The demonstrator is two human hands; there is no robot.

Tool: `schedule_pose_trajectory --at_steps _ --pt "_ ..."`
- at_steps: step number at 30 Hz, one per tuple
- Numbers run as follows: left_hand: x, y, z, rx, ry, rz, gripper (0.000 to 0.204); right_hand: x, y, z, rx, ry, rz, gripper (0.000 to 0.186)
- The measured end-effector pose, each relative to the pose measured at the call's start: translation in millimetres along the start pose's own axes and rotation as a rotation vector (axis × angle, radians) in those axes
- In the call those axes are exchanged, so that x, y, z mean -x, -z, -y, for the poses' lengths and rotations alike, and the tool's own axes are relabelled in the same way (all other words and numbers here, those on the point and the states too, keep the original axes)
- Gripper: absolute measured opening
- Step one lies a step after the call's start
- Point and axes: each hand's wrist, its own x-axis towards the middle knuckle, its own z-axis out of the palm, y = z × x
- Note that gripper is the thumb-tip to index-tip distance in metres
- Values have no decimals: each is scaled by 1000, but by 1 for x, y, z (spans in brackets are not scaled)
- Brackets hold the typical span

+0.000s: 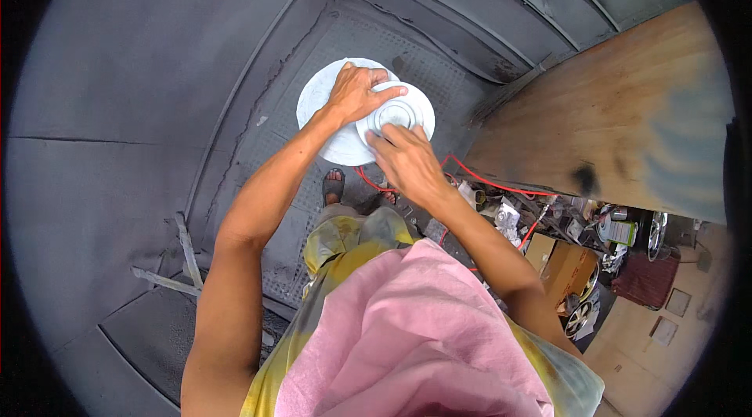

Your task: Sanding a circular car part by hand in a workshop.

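My left hand is closed on the upper left of a small white disc with raised rings round its middle, thumb resting across it. My right hand has its fingers curled onto the lower part of that disc. A larger white round piece sits directly behind and left of it, partly under my left hand; I cannot tell whether the two pieces are joined. My feet in dark sandals show below.
Grey panelled walls surround a grey textured floor. At right are a wooden board, a red hose, a cardboard box, shiny wheel rims and mixed clutter. Light strips lean at lower left.
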Motion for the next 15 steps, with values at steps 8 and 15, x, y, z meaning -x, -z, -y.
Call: schedule_pose_trajectory --at_steps 8,15 --pt "7 -7 8 30 -6 -50 61 27 15 15 -17 -79 80 35" --pt "5 2 1 26 -26 8 62 -8 -6 6 7 -28 -13 29"
